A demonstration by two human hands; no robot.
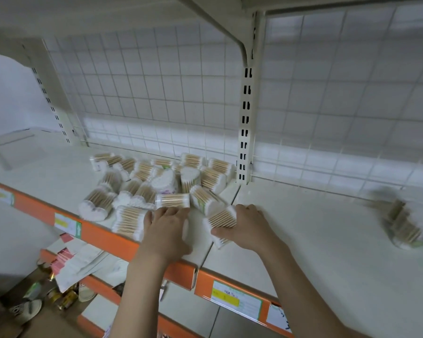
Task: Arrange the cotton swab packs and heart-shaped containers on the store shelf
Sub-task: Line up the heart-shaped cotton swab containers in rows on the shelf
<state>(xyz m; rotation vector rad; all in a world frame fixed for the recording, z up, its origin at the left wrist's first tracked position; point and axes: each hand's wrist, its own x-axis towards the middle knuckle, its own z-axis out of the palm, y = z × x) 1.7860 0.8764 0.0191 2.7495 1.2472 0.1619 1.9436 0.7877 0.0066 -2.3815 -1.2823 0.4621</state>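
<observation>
With the right hand (pixel 248 226) curled around a cotton swab pack (pixel 221 219) at frame centre and the left hand (pixel 166 230) apparently clasping another, lift both clear of the jumbled pile (pixel 156 184) on the shelf (pixel 303 228) before lining them up squarely.

Wire grid back panel (pixel 156 93); slotted upright (pixel 245 123); orange price rail (pixel 103 237); lower shelf, possibly jars (pixel 61 296).

pile of swab packs (pixel 156 184) heaped on left shelf board (pixel 59 172), far side near upright post (pixel 244 123) | one pack (pixel 221 220) held at board joint, near edge | second stack (pixel 405 223) set far right on right board (pixel 315 228)
</observation>
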